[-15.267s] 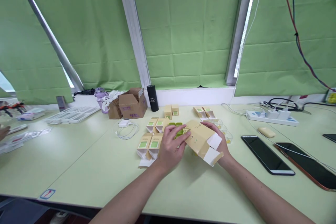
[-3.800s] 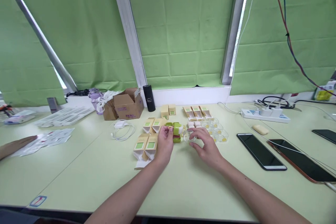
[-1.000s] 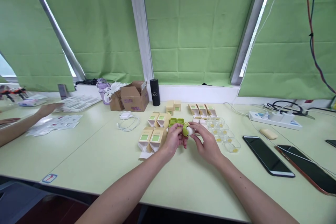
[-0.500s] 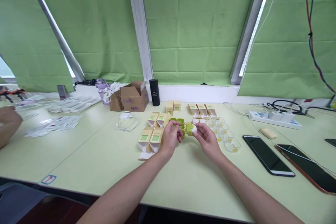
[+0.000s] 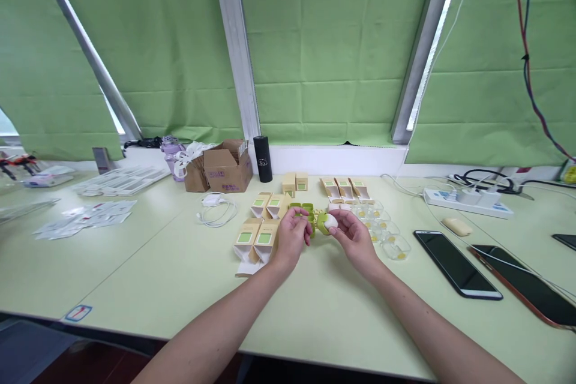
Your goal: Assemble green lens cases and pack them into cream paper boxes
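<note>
Between my hands is a small green case [image 5: 322, 224] with a white, egg-shaped piece [image 5: 331, 221] seated at its right side. The thumb and fingers of my right hand [image 5: 354, 235] pinch the white piece. My left hand [image 5: 292, 234] is closed beside the green case, its fingers curled; what they grip is hidden. Just behind my left fingers stand several green cups [image 5: 306, 207]. Left of that hand lie open cardboard boxes [image 5: 255, 233] with green labels. Clear plastic cups [image 5: 396, 246] with yellow dots sit right of my right hand.
More labelled boxes [image 5: 344, 189] stand at the back. A brown carton [image 5: 227, 168], black cylinder [image 5: 263, 159] and white charger cable [image 5: 218, 210] are to the left. Phones [image 5: 456, 264], a beige oval case [image 5: 457, 227] and a power strip [image 5: 468, 203] lie right.
The white piece has turned and shows more of its surface beside the green case. Another person's arm at the left edge is gone from view. My hands stay nearly in place.
</note>
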